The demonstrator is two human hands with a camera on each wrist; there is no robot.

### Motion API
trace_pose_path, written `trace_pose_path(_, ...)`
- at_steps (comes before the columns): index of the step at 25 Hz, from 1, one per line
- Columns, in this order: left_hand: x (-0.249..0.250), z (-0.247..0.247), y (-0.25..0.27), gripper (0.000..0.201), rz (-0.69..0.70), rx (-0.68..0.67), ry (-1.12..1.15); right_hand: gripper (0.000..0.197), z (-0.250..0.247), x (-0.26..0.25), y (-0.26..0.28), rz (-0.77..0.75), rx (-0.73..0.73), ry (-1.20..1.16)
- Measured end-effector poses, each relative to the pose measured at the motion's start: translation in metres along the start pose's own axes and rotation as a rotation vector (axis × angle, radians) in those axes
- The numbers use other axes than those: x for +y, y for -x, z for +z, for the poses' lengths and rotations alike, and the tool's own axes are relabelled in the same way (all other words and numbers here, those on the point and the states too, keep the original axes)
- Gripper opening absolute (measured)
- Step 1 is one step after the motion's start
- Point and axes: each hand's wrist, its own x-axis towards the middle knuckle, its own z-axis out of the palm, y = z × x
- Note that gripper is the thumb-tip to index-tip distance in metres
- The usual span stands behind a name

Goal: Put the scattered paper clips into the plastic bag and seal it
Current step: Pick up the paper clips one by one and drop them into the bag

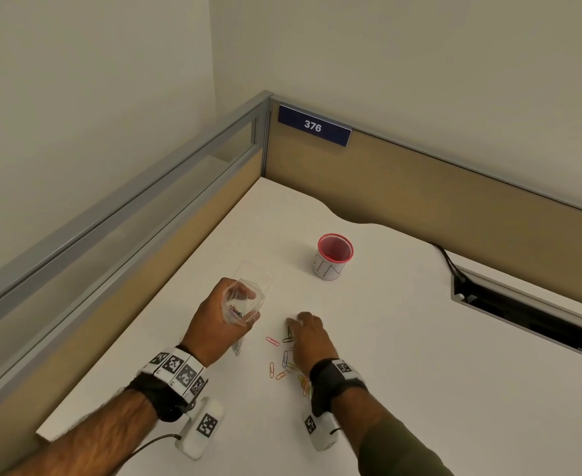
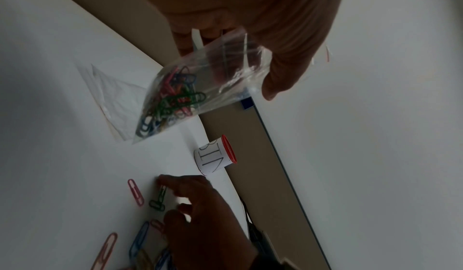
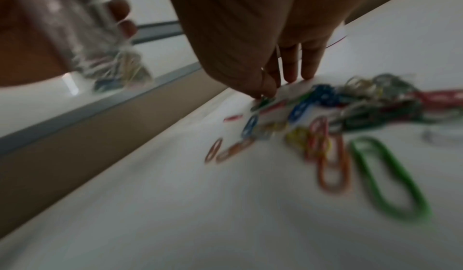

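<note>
The person is holding the plastic bag [image 1: 243, 305] up off the surface [image 1: 402, 355] in the left hand [image 1: 214, 321], with fingers curled round its upper part so the mouth is gaping open toward the right. My guess is that it is being kept raised and tilted so that clips can be dropped straight in with no need for a second hand at the opening. A bundle of coloured clips is already sitting in the bag's lower corner, as the left wrist view is showing clearly.

The right hand [image 1: 308, 340] is reaching down to the surface, its fingertips [image 3: 265, 92] closing on a green paper clip [image 2: 158, 200] at the far edge of the scattered paper clips [image 1: 284, 364]. From the right wrist view the thumb and forefinger seem to be pinching it, though that picture is blurred, so I am not sure it is off the surface yet. The other fingers are extending straight down beside them.

Many clips are lying loose under and just beside the right hand: pink, orange, blue, yellow and green ones, some tangled together. So the job is looking partly done, with gathering going on and sealing yet to come.

A red-rimmed cup [image 1: 333, 257] with a paper label is standing well apart from the hands, farther back. A second clear bag [image 2: 110, 96] is lying flat on the surface behind the held one.
</note>
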Motion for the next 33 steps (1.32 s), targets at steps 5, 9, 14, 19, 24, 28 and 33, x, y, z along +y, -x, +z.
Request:
trace_pose_path(5,-0.003,-0.002,-0.001,0.047,0.007,0.021,0.011,0.033,0.017,-0.012,0.013,-0.184,0.017,0.145)
trace_pose_path(9,-0.004,0.004,0.001,0.044,0.003,0.015,0.018,0.039,0.009,-0.019,0.008,-0.237,0.001,0.073)
trace_pose_path(14,0.002,0.007,0.0,0.043,0.031,-0.001,0.012,0.024,0.016,-0.016,0.018,-0.442,-0.106,0.152)
trace_pose_path(19,-0.001,0.005,-0.003,0.04,0.032,0.017,0.039,0.014,0.002,0.034,0.032,-0.358,-0.046,0.209)
trace_pose_path(24,0.004,0.01,-0.001,0.04,0.043,0.01,0.052,0.04,-0.018,0.065,0.055,-0.044,0.043,-0.024)
trace_pose_path(28,0.003,0.012,-0.003,0.042,0.04,0.018,0.041,0.064,-0.006,0.064,0.068,-0.064,-0.086,0.107)
trace_pose_path(33,0.004,0.019,-0.003,0.041,0.044,0.01,0.044,0.02,0.011,0.04,0.053,-0.081,0.029,0.167)
